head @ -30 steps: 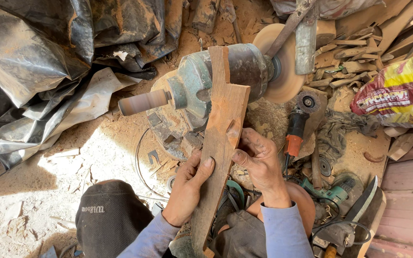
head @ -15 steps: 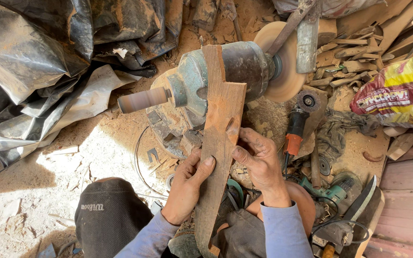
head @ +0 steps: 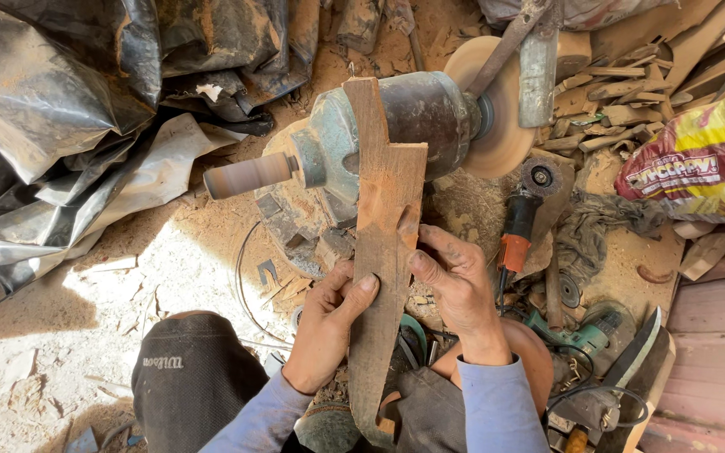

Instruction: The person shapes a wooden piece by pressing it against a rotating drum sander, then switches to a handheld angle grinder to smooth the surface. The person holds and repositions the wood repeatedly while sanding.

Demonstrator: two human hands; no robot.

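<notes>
A long, rough wooden blank (head: 383, 243) with a stepped upper end stands nearly upright in the middle. My left hand (head: 327, 323) grips its left edge, thumb across the face. On the other edge my right hand (head: 456, 285) holds it, fingers curled onto the wood. The blank's top lies over a grey-green bench motor (head: 388, 126). The motor carries a small sanding drum (head: 249, 174) on its left shaft and a round sanding disc (head: 497, 109) on its right.
Black plastic sheeting (head: 69, 101) is heaped at the left. An orange-handled angle grinder (head: 520, 226), a green power tool (head: 585, 340), wood offcuts (head: 623, 92) and a yellow printed bag (head: 698, 159) crowd the right. Sawdust covers the ground (head: 44, 335). My dark-trousered knee (head: 190, 369) is below.
The wooden blank has shifted slightly, its top now a little further left over the motor. Both hands keep the same grip.
</notes>
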